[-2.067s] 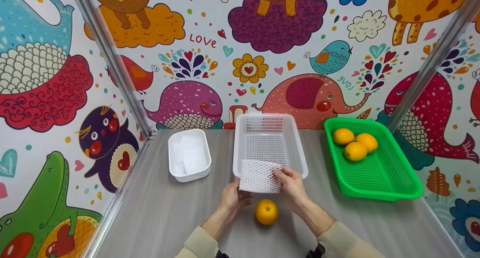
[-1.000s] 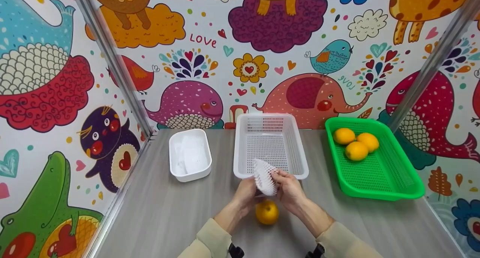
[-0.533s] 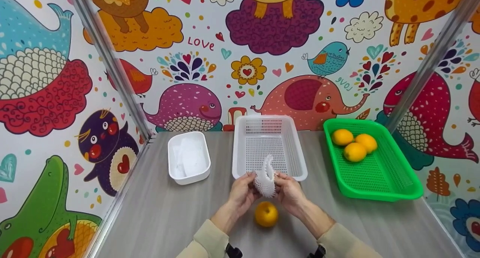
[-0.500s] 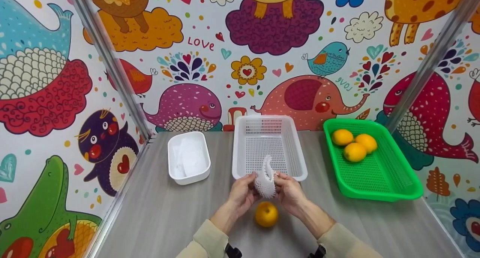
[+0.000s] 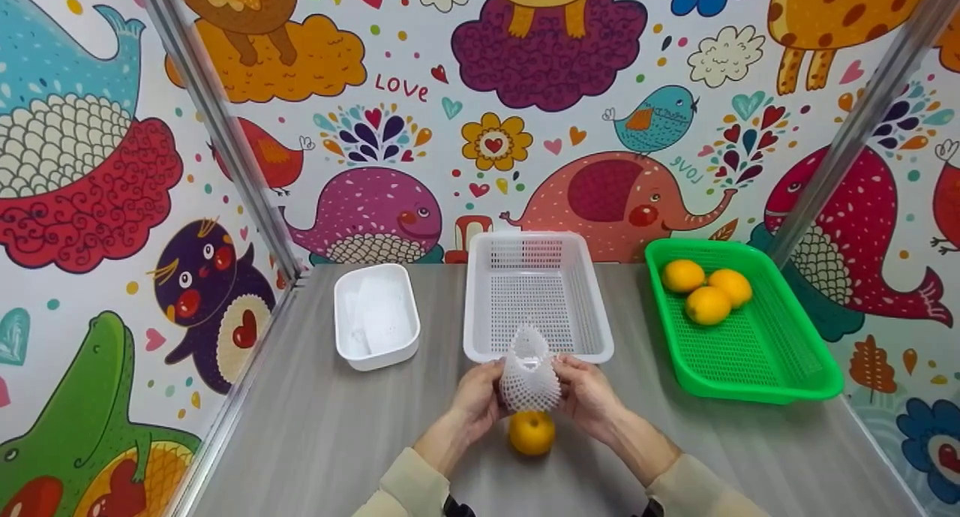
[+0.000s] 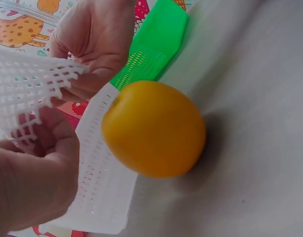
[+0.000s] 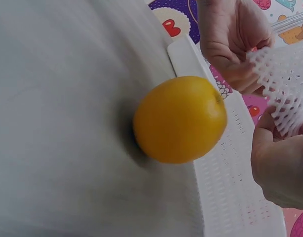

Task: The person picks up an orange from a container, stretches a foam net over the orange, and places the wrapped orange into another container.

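Between both hands a white foam fruit net is stretched into an open sleeve, its mouth showing in the head view. My left hand pinches its left edge, and my right hand pinches the right edge. In the left wrist view, fingers and thumb curl at the mesh; the right wrist view shows the same grip on the netting. Just below the net, nearer the body, an orange rests on the grey table, its top edge overlapped by the net in the head view.
Behind the hands stands a white perforated basket. A small white tub with white sheet-like pieces inside is at left. At right, a green basket holds three oranges. A patterned wall closes off the back.
The net went from lying flat between the hands to being turned and spread into an open sleeve. The left hand took hold of its edge, and the net came lower toward the orange.
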Tool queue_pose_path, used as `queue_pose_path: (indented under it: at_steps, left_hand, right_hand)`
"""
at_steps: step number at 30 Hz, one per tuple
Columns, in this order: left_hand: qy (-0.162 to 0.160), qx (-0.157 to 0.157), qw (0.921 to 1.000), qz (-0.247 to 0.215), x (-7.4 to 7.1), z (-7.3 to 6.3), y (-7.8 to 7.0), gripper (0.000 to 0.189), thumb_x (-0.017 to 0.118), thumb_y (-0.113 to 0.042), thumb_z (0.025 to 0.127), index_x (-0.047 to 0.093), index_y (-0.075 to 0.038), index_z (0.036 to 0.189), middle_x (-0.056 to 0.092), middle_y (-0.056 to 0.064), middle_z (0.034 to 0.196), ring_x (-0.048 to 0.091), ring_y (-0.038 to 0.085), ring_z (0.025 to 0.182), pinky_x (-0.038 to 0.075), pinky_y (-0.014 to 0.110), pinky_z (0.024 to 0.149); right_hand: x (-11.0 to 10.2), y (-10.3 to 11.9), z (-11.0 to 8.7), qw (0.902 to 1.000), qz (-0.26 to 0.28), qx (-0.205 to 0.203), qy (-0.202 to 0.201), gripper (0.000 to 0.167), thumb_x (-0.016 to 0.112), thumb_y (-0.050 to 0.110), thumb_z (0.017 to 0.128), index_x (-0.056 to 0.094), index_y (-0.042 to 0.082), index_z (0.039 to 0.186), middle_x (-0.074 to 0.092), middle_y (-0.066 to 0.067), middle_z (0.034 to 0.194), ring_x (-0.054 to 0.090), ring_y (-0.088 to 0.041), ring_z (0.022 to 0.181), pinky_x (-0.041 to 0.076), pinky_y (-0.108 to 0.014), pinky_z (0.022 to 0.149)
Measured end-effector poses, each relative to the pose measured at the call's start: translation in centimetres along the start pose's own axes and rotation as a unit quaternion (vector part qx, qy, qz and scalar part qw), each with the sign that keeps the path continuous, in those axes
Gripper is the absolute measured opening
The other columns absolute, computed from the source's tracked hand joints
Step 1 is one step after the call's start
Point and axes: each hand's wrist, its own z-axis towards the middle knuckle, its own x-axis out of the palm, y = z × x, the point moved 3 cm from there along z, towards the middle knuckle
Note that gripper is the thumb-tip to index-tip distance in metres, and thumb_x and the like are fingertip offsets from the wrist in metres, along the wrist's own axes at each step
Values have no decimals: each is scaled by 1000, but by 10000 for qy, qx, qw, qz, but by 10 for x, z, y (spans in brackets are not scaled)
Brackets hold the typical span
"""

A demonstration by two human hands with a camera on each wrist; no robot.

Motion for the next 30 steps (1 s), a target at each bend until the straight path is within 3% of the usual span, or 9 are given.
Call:
queue_pose_path:
  at_steps: [8,15,18,24,28,30]
  left_hand:
    - [-327,270,9956,839,-9,0,13,46,46,-29,120,67,4,145,79,5,120,71,17,107,60,32,91]
    - [-674,302,9848,1573,-16,1,28,31,52,-26,117,74,-5,112,70,-3,83,60,11,67,49,26,56]
    - [-713,326,9793,1868,-17,1,32,30,51,-26,118,71,-9,104,67,-4,80,55,11,64,46,25,55]
    - [-736,344,9700,2292,-17,-2,34,30,49,-26,119,69,-7,108,71,-1,90,62,13,72,50,26,59]
    - [-694,773,9627,2499,-21,1,38,29,55,-25,116,71,-3,105,74,1,87,63,11,69,50,24,55]
    - [-587,1224,9551,2633,-29,11,49,30,57,-26,115,72,-6,99,73,-1,82,63,10,65,50,24,51]
  right_hand:
    - [-9,-11,-3,9997,-188,140,-57,24,51,21,120,71,17,108,81,5,96,74,-9,85,63,-26,79]
    - [-17,-21,-2,9990,-392,209,-54,22,54,21,118,72,19,106,80,7,92,75,-7,83,63,-26,77]
    - [-20,-23,-2,9982,-531,257,-101,21,55,22,118,71,20,105,80,7,90,75,-7,81,62,-27,76]
    - [-26,-27,-1,9969,-710,310,-165,23,57,21,116,70,19,98,79,8,86,74,-7,78,61,-27,74]
    - [-28,-29,-1,9964,-769,348,-89,23,56,19,116,68,19,96,78,7,87,73,-7,79,61,-26,74]
    - [-29,-31,-1,9961,-788,389,-37,22,57,18,115,69,18,97,77,7,87,73,-7,79,60,-26,74]
